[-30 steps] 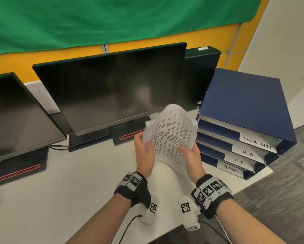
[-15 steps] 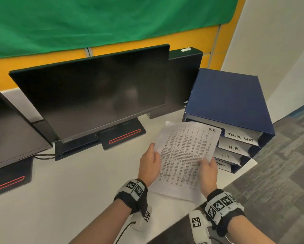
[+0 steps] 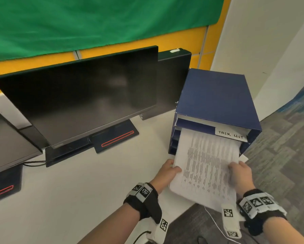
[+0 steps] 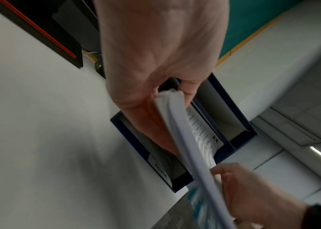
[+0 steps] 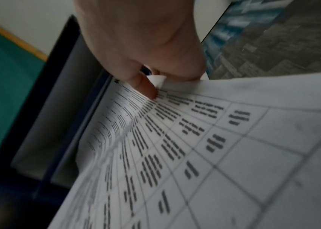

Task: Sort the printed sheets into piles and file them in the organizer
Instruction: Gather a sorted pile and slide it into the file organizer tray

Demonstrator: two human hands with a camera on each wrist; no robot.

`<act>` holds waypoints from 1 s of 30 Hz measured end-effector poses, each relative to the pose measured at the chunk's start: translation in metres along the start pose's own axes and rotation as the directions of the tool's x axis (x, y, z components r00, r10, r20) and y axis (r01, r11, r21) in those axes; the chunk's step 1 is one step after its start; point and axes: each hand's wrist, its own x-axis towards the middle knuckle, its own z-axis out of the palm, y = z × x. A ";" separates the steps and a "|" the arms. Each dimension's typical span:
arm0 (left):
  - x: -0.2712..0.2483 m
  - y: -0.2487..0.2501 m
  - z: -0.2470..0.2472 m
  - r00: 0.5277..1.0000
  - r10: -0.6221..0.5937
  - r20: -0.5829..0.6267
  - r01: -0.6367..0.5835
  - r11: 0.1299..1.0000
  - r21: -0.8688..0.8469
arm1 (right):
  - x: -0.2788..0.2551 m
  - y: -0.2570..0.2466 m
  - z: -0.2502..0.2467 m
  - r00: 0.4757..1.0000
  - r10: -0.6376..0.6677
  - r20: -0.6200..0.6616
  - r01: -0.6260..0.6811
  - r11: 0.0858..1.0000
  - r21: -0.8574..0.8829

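A stack of printed sheets point(image 3: 207, 166) with table text lies slanted, its far end inside the slot just below the one labelled TASK LIST of the blue organizer point(image 3: 216, 95). My left hand point(image 3: 167, 171) pinches the stack's left edge, thumb on top. My right hand point(image 3: 239, 175) pinches the right edge. In the left wrist view the sheets point(image 4: 193, 155) run edge-on from my left hand point(image 4: 163, 65) toward the organizer point(image 4: 238, 136), whose bottom tray reads ADMIN. The right wrist view shows my thumb point(image 5: 146, 86) pressed on the sheets point(image 5: 195, 155).
The organizer stands at the right corner of the white desk point(image 3: 77, 191). A black monitor point(image 3: 80, 101) on a red-striped base fills the middle back, with another monitor point(image 3: 5, 138) at the left. Grey carpet point(image 3: 285, 155) lies beyond the desk's right edge.
The sheets went from upright in front of the monitor to flat, then moved right and forward into the organizer slot. Both hands kept their hold throughout.
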 end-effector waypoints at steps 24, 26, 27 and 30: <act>0.029 0.030 -0.009 0.966 0.060 -0.251 -0.082 0.993 -0.079 | -0.016 -0.041 0.061 0.926 0.179 0.333 -0.332 0.806 0.490; 0.024 0.018 -0.026 0.960 0.068 -0.271 -0.096 0.991 -0.092 | -0.015 -0.054 0.069 0.943 0.096 0.318 -0.240 0.860 0.450; 0.020 0.012 -0.035 0.957 0.072 -0.283 -0.103 0.990 -0.099 | -0.013 -0.059 0.070 0.927 0.087 0.364 -0.290 0.784 0.550; 0.007 -0.012 -0.064 0.933 0.093 -0.347 -0.127 0.989 -0.079 | 0.001 -0.068 0.080 0.881 0.047 0.471 -0.406 0.588 0.700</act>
